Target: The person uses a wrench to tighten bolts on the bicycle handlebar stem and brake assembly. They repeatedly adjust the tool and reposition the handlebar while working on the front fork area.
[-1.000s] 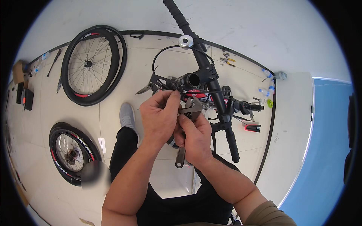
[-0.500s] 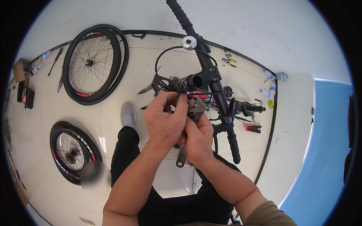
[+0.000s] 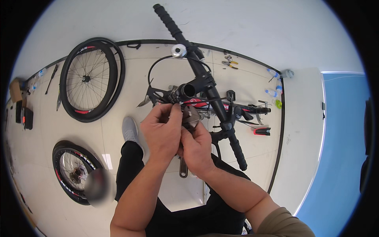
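Observation:
An adjustable wrench [image 3: 183,169] is gripped in my right hand [image 3: 198,152], its handle end sticking out below my fingers and its jaw up by the bicycle. My left hand [image 3: 161,130] is beside it, thumb and fingers pinched together just below the open round tube end [image 3: 188,91] of the bicycle. What lies between those fingertips is hidden. Just beyond both hands are the red and black bicycle frame [image 3: 194,102] and the black handlebar [image 3: 213,93], which slants across with a silver bell [image 3: 179,51] on it.
On the tiled floor at the left lie a large spoked wheel with a tire [image 3: 89,79] and a second wheel [image 3: 75,172]. Yellow-handled pliers [image 3: 230,64], plastic bottles [image 3: 271,93] and a red-black part [image 3: 262,131] lie near the wall. My shoe [image 3: 129,129] stands left of the bicycle.
The whole view has shifted, so bicycle and hands appear farther left. Both hands stay close together at the same spot on the bicycle, the wrench still in my right hand.

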Demonstrator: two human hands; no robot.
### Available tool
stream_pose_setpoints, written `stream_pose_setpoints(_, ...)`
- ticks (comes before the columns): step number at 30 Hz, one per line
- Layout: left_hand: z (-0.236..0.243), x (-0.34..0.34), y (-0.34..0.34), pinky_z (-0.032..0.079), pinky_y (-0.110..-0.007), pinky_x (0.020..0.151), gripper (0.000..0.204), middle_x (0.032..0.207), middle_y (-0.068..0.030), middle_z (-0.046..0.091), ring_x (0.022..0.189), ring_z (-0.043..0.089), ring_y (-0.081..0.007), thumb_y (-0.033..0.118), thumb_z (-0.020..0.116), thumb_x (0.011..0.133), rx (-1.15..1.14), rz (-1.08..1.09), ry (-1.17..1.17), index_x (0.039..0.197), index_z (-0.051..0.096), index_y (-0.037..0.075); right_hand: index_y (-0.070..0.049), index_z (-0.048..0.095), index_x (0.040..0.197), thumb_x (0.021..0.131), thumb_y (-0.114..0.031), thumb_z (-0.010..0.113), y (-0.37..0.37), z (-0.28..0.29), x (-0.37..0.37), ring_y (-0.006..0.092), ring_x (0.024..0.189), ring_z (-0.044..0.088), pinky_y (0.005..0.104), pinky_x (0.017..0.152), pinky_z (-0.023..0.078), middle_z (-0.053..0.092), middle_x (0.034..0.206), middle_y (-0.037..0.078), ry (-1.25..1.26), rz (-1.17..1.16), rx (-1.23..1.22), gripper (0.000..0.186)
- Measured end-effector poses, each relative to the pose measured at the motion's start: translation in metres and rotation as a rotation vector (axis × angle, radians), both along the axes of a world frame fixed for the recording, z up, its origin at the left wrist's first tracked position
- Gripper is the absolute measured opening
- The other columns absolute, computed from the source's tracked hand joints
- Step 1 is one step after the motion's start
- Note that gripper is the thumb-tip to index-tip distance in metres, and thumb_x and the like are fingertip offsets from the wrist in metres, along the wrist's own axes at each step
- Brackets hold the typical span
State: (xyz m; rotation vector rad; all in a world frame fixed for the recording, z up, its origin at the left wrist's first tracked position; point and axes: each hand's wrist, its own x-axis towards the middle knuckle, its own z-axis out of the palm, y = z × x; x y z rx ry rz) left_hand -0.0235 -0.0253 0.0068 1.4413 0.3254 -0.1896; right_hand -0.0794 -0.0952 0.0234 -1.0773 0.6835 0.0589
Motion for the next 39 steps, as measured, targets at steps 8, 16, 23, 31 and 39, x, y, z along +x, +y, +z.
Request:
stream_pose_setpoints(8, 0.007, 0.005, 0.004, 0.046, -0.021, 0.060, 0.016, 0.075, -0.0028, 0.066, 0.067, 0.058, -0.0060, 0.012, 0.072, 0.090, -0.087, 0.004, 0.121, 0.088, 0.069, -0.003, 0.001, 0.054, 0.109, 0.100, -0.006, 0.051, -0.003, -0.006, -0.004, 0.0063, 0.061, 0.051, 0.0244, 0.052, 0.041, 0.061, 0.078, 0.003, -0.056, 0.085, -0.205, 0.012)
stream_pose_setpoints(16, -0.029, 0.013, 0.014, 0.049, -0.023, 0.067, 0.016, 0.090, -0.0030, 0.069, 0.074, 0.061, -0.0083, -0.001, 0.060, 0.092, 0.006, 0.094, -0.330, 0.104, 0.070, 0.003, 0.004, 0.054, 0.099, 0.099, -0.005, 0.052, -0.005, -0.014, -0.006, 0.0206, 0.063, 0.063, 0.0331, 0.060, 0.051, 0.066, 0.078, 0.014, -0.158, 0.274, -0.649, 0.010)
stream_pose_setpoints(23, -0.027, 0.011, 0.015, 0.048, -0.032, 0.087, 0.040, 0.104, -0.0096, 0.070, 0.097, 0.058, -0.0226, -0.009, 0.049, 0.087, 0.250, -0.101, -0.472, 0.117, 0.069, 0.007, 0.005, 0.054, 0.103, 0.097, -0.001, 0.052, -0.009, -0.020, -0.006, 0.0227, 0.069, 0.066, 0.0340, 0.064, 0.052, 0.066, 0.081, 0.015, -0.197, 0.281, -0.761, 0.009)
stream_pose_setpoints(31, -0.033, 0.013, 0.024, 0.049, -0.030, 0.088, 0.035, 0.108, -0.0077, 0.069, 0.097, 0.061, -0.0166, -0.007, 0.049, 0.092, 0.180, -0.147, -0.427, 0.118, 0.067, 0.007, 0.005, 0.053, 0.116, 0.097, -0.005, 0.058, -0.002, -0.008, 0.003, 0.0134, 0.067, 0.060, 0.0297, 0.063, 0.050, 0.063, 0.079, 0.008, -0.075, 0.242, -0.583, 0.022)
stream_pose_setpoints(39, -0.033, 0.014, 0.023, 0.049, -0.027, 0.087, 0.035, 0.107, -0.0055, 0.069, 0.093, 0.061, -0.0119, -0.007, 0.048, 0.091, 0.135, -0.154, -0.408, 0.117, 0.067, 0.006, 0.004, 0.051, 0.127, 0.096, -0.006, 0.060, -0.002, -0.011, 0.002, 0.0116, 0.072, 0.062, 0.0283, 0.066, 0.051, 0.066, 0.083, 0.008, -0.132, 0.230, -0.787, 0.034)
